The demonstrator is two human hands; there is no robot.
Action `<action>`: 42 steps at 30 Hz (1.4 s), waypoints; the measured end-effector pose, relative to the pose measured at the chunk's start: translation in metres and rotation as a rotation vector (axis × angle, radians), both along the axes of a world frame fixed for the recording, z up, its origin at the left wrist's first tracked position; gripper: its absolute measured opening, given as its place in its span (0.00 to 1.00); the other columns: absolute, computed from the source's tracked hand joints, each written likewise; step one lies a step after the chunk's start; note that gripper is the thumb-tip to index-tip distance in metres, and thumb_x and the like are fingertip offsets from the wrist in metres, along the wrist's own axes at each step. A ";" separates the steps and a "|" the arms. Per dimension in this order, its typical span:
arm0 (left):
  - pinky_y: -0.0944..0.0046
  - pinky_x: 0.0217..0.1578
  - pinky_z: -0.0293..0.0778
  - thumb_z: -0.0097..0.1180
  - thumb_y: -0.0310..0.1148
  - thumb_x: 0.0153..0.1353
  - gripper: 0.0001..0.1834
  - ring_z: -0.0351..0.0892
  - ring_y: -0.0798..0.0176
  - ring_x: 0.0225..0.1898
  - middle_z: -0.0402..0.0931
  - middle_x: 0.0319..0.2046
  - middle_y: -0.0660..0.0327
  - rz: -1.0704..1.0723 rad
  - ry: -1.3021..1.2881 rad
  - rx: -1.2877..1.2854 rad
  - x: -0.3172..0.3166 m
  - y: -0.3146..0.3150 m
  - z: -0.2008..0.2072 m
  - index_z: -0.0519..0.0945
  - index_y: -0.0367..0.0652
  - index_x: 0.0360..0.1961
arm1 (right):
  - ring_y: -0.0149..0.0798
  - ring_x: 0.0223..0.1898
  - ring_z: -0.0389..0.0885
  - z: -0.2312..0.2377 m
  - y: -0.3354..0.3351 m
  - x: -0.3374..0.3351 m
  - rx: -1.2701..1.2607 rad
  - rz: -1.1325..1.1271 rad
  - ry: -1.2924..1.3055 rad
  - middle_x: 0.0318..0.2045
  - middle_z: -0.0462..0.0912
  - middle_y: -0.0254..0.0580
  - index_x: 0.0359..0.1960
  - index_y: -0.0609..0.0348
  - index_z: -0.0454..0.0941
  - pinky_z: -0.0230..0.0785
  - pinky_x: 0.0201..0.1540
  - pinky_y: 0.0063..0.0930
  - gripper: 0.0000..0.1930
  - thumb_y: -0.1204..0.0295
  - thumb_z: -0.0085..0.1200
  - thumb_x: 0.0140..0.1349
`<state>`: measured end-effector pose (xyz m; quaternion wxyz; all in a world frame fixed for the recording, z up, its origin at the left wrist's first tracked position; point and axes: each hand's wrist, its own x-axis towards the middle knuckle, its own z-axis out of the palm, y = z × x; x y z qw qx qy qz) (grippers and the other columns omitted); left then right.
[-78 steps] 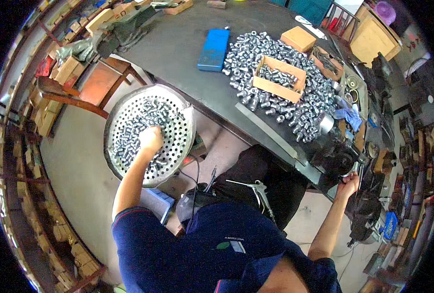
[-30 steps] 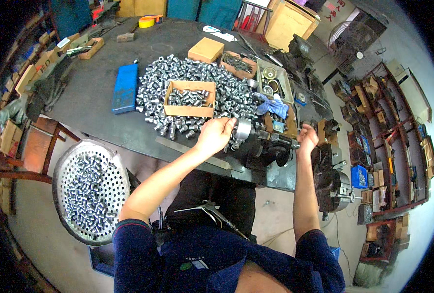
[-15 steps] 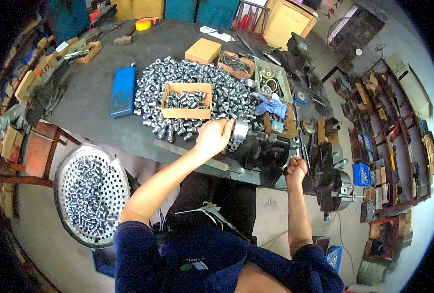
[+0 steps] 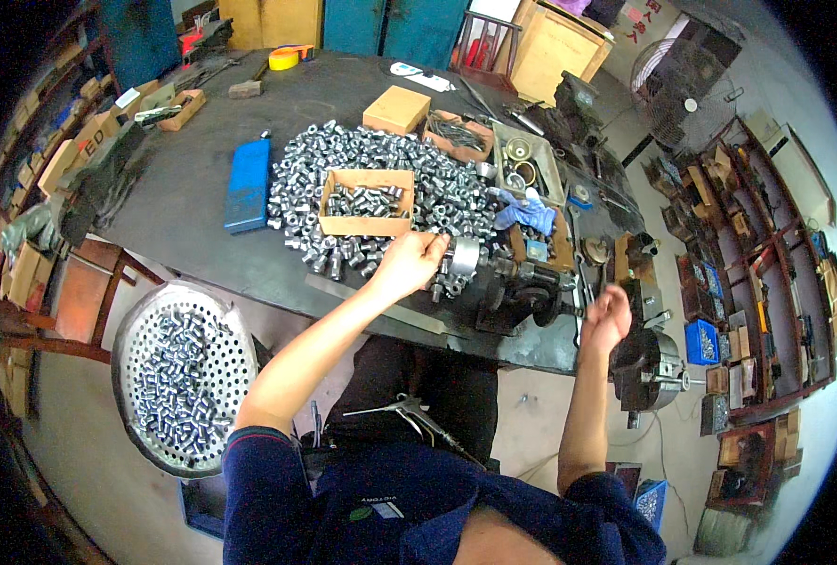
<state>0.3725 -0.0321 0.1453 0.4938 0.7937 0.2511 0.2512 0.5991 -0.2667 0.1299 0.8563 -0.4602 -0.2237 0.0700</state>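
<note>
On the near edge of the dark workbench, my left hand [image 4: 407, 264] is closed, its fingertips pinched together against the end of a short silver metal cylinder [image 4: 464, 255]. Whatever lies between those fingers is hidden. The cylinder is part of a dark bench fixture [image 4: 520, 299]. My right hand [image 4: 607, 318] is raised to the right of this fixture, its fingers curled in; anything inside them cannot be made out. Behind my left hand spreads a heap of small shiny metal fittings [image 4: 296, 179], with an open cardboard box [image 4: 367, 227] of more fittings set in it.
A perforated round metal tray [image 4: 240, 348] holding fittings is at the lower left. A blue box [image 4: 247, 186] lies left of the heap; a blue glove [image 4: 526, 213] rests right of it. An air gun [image 4: 404, 407] hangs before me. A chuck [image 4: 649, 358] stands far right.
My right hand has moved right and slightly up, away from the fixture's end. My left hand stays at the silver cylinder. The whole view has shifted slightly.
</note>
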 end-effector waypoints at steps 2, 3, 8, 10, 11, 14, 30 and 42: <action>0.62 0.14 0.64 0.42 0.40 0.59 0.23 0.68 0.64 0.08 0.65 0.04 0.58 0.039 0.012 -0.015 -0.003 -0.001 0.001 0.70 0.35 0.13 | 0.20 0.12 0.53 -0.017 -0.013 -0.014 -0.074 0.000 0.112 0.13 0.61 0.26 0.29 0.61 0.70 0.44 0.12 0.13 0.09 0.67 0.43 0.57; 0.61 0.15 0.65 0.42 0.40 0.58 0.22 0.69 0.62 0.08 0.65 0.04 0.57 0.053 0.016 -0.018 -0.003 -0.002 0.002 0.71 0.35 0.13 | 0.20 0.12 0.54 -0.033 -0.017 -0.014 -0.127 -0.022 0.206 0.13 0.61 0.26 0.28 0.60 0.70 0.45 0.11 0.13 0.09 0.66 0.43 0.57; 0.65 0.11 0.63 0.43 0.42 0.59 0.23 0.67 0.69 0.08 0.66 0.07 0.61 -0.039 -0.009 -0.058 0.004 0.000 -0.002 0.70 0.35 0.14 | 0.24 0.13 0.63 -0.142 0.011 0.087 -0.447 -0.313 0.029 0.14 0.67 0.30 0.23 0.60 0.74 0.54 0.13 0.15 0.07 0.71 0.44 0.52; 0.66 0.12 0.64 0.44 0.41 0.58 0.22 0.67 0.68 0.08 0.66 0.07 0.61 -0.059 -0.016 -0.001 0.004 0.007 0.001 0.71 0.35 0.15 | 0.25 0.14 0.66 -0.145 0.028 0.132 -0.580 -0.445 -0.656 0.14 0.68 0.30 0.24 0.62 0.74 0.56 0.15 0.17 0.07 0.72 0.44 0.51; 0.65 0.12 0.64 0.44 0.42 0.58 0.23 0.68 0.68 0.08 0.67 0.08 0.60 0.030 0.004 0.030 -0.004 0.016 -0.001 0.71 0.34 0.14 | 0.24 0.15 0.66 -0.106 0.051 0.119 -0.646 -0.422 -0.953 0.14 0.69 0.30 0.24 0.63 0.74 0.58 0.16 0.17 0.07 0.73 0.44 0.50; 0.54 0.24 0.68 0.46 0.43 0.54 0.20 0.73 0.46 0.20 0.70 0.14 0.45 0.236 0.032 0.288 0.000 0.048 -0.003 0.75 0.34 0.18 | 0.23 0.14 0.63 -0.024 0.062 0.072 -0.263 -0.203 -0.020 0.14 0.67 0.31 0.26 0.65 0.73 0.51 0.13 0.15 0.08 0.73 0.43 0.52; 0.57 0.32 0.70 0.53 0.37 0.46 0.13 0.75 0.52 0.31 0.75 0.24 0.51 0.386 0.490 0.504 -0.245 0.074 -0.022 0.76 0.42 0.32 | 0.23 0.14 0.60 -0.095 0.003 0.021 -0.244 -0.047 0.364 0.19 0.71 0.31 0.29 0.61 0.73 0.52 0.14 0.14 0.08 0.71 0.42 0.56; 0.56 0.30 0.72 0.51 0.33 0.42 0.08 0.76 0.50 0.27 0.75 0.24 0.49 0.648 1.080 0.493 -0.355 0.041 -0.143 0.74 0.39 0.24 | 0.22 0.17 0.61 -0.115 -0.005 0.045 -0.310 0.019 0.320 0.24 0.69 0.32 0.36 0.63 0.71 0.54 0.16 0.12 0.12 0.72 0.36 0.57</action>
